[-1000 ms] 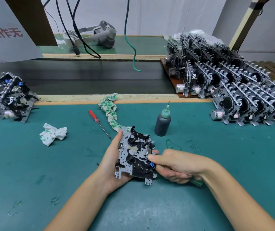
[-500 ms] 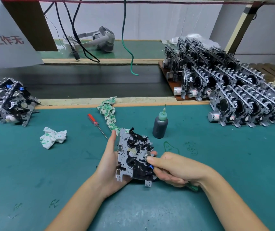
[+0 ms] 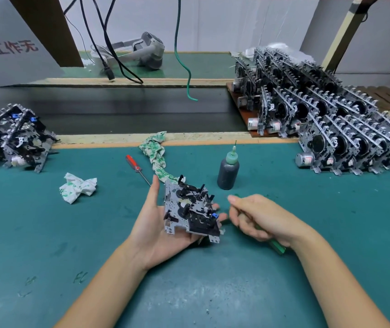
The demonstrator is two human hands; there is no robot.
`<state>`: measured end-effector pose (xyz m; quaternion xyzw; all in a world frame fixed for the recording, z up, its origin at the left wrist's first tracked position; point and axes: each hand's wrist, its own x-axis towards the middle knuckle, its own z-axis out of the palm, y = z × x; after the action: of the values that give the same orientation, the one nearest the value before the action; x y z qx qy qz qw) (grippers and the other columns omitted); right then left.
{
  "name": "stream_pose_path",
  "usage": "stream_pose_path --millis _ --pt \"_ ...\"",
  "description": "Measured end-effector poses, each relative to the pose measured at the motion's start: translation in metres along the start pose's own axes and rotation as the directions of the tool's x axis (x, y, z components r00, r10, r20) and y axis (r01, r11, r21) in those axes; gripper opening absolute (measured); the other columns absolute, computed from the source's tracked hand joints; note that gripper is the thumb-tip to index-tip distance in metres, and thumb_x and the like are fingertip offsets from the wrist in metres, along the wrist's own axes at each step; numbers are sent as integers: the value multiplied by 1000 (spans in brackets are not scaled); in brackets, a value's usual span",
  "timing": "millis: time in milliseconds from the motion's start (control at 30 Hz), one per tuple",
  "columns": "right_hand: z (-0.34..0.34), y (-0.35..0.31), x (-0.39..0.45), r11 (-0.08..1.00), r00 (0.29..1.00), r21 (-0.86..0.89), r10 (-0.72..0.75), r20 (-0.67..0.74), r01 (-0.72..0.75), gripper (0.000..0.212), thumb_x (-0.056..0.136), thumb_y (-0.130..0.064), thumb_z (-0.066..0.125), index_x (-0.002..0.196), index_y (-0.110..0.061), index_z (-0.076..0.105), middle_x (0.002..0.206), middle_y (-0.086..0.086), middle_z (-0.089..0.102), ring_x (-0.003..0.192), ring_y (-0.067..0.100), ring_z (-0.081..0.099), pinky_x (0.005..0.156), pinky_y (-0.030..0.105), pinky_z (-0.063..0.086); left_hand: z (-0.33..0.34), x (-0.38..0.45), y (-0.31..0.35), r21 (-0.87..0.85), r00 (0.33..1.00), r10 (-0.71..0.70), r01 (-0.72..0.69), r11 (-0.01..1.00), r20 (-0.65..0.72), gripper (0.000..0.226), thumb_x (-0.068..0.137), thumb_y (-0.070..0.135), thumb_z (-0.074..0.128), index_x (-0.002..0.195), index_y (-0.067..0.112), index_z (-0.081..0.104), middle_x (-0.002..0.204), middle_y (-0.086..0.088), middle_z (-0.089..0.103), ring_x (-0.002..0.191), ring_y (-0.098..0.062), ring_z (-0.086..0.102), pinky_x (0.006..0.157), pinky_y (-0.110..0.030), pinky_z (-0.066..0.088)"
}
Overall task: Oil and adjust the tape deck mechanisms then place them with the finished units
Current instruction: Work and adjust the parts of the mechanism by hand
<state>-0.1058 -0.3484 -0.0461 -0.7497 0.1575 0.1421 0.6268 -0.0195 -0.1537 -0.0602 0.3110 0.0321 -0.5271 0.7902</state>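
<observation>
A grey and black tape deck mechanism [image 3: 190, 210] lies face up in my left hand [image 3: 158, 223], palm under it, thumb up along its left edge and fingertips showing at its right edge. My right hand [image 3: 263, 218] hovers just to the right of it, apart from it, fingers curled round a green-handled tool [image 3: 277, 245] whose end sticks out below the palm. A dark oil bottle [image 3: 228, 170] with a green nozzle stands upright behind the mechanism. Rows of mechanisms [image 3: 336, 129] stand stacked at the right. A smaller pile of mechanisms [image 3: 11, 143] lies at the far left.
A red-handled screwdriver [image 3: 137, 168] and a twisted green-white cloth [image 3: 157, 157] lie on the green mat [image 3: 284, 292] behind my left hand. A crumpled wipe [image 3: 78, 188] sits to the left. A dark conveyor belt [image 3: 118, 110], hanging cables and a headset [image 3: 145, 52] are beyond.
My right hand has pulled away from the mechanism's right edge to the right, still holding the green tool. My left hand has tipped the mechanism flatter in its palm.
</observation>
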Motion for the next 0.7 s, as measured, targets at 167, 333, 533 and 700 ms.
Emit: stream_pose_path --millis 167,333,533,700 --pt "0 3 -4 686 897 -720 -248 -365 -104 43 100 -43 32 71 -26 60 60 -4 63 61 12 57 61 29 41 -5 -2 5 136 992 -79 66 989 99 87 80 73 40 122 0 62 131 -30 52 115 -49 54 99 -55 43" --pt "4 4 -12 348 879 -937 -436 -191 -30 33 100 -26 39 132 -25 47 118 -5 50 115 16 39 92 31 38 -3 -7 6 308 954 -244 184 934 173 83 80 72 47 128 6 59 132 -29 52 106 -47 59 99 -56 42" --pt "9 11 -37 240 867 -940 -488 98 241 50 82 -48 66 124 -22 56 114 -6 54 115 14 45 98 24 27 -3 -13 11 511 952 -305 251 822 23 70 71 78 45 100 22 76 104 -7 73 94 -22 70 78 -30 56" --pt "5 18 -46 148 774 -948 -619 134 282 53 72 -69 57 80 -16 63 81 -3 56 81 20 55 78 25 37 -1 -6 16 693 961 -243 265 671 -133 71 56 84 42 62 22 76 67 0 72 63 -12 70 55 -18 52"
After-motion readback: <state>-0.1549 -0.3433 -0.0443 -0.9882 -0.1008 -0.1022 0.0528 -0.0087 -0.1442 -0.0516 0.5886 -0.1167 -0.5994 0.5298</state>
